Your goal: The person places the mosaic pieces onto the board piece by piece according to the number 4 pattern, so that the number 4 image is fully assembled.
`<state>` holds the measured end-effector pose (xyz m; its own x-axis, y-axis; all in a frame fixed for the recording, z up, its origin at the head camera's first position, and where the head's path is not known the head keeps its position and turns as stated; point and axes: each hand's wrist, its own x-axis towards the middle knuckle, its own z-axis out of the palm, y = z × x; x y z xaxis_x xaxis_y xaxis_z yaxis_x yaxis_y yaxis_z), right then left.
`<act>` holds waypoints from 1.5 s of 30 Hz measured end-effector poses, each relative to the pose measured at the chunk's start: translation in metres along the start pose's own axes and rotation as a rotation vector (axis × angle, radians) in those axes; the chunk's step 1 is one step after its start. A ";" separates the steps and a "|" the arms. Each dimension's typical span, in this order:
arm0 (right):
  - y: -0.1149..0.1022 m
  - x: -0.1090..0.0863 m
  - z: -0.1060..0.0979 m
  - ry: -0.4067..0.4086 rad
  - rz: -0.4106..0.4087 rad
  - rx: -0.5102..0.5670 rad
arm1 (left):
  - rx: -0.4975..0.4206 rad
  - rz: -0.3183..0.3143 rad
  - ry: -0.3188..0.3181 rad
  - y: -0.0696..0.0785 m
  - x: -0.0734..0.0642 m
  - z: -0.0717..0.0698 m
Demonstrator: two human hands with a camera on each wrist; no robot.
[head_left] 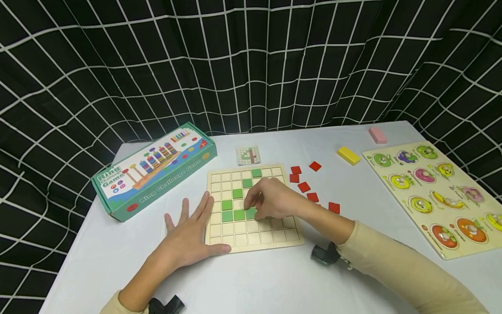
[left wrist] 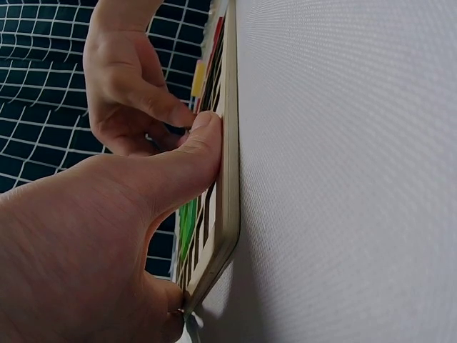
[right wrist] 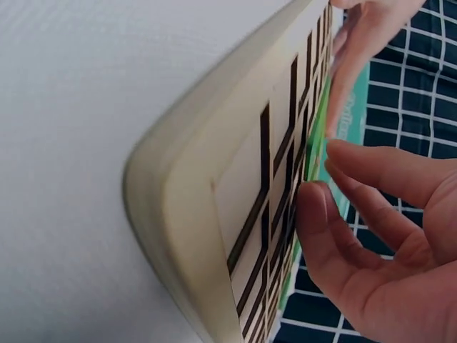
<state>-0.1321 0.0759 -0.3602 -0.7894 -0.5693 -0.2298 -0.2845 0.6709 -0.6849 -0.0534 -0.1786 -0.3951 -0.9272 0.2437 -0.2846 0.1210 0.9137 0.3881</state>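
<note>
A light wooden grid board (head_left: 255, 242) lies on the table with several green tiles (head_left: 237, 193) in its cells. My left hand (head_left: 188, 242) is spread at the board's left corner. Its thumb rests on the front rim and its straight fingers lie along the left edge. In the middle of the board, my right hand (head_left: 274, 198) has thumb and forefinger bent around a green tile (head_left: 250, 213), which lies in a cell beside two others. In the right wrist view, the fingertips (right wrist: 312, 204) stand close over the grid, partly hiding the tiles.
Several red tiles (head_left: 303, 187) are scattered right of the board. A small pattern card (head_left: 248, 155) lies behind it. The green Ring Challenge Game box (head_left: 157, 174) stands left. At right are a yellow block (head_left: 348, 155), a pink block (head_left: 378, 135) and a fruit puzzle board (head_left: 423, 205).
</note>
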 end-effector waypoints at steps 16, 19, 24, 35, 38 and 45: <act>0.019 -0.007 -0.040 0.070 -0.157 0.101 | 0.029 0.005 0.009 0.001 -0.002 0.000; 0.025 -0.008 -0.049 0.107 -0.146 0.101 | 0.031 0.005 0.009 0.000 -0.001 0.000; 0.034 -0.009 -0.062 0.160 -0.106 0.087 | 0.029 0.006 0.014 0.000 0.000 0.000; 0.062 -0.009 -0.084 0.227 0.012 0.043 | 0.017 0.007 0.017 0.001 -0.001 0.000; 0.071 -0.009 -0.088 0.233 0.031 0.064 | 0.016 0.005 0.016 0.002 -0.002 -0.001; 0.087 -0.009 -0.093 0.243 0.117 0.147 | 0.010 0.003 0.013 0.001 -0.001 0.000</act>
<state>-0.2001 0.1838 -0.3538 -0.9241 -0.3501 -0.1531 -0.1162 0.6391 -0.7603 -0.0521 -0.1783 -0.3944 -0.9315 0.2418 -0.2717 0.1270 0.9163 0.3799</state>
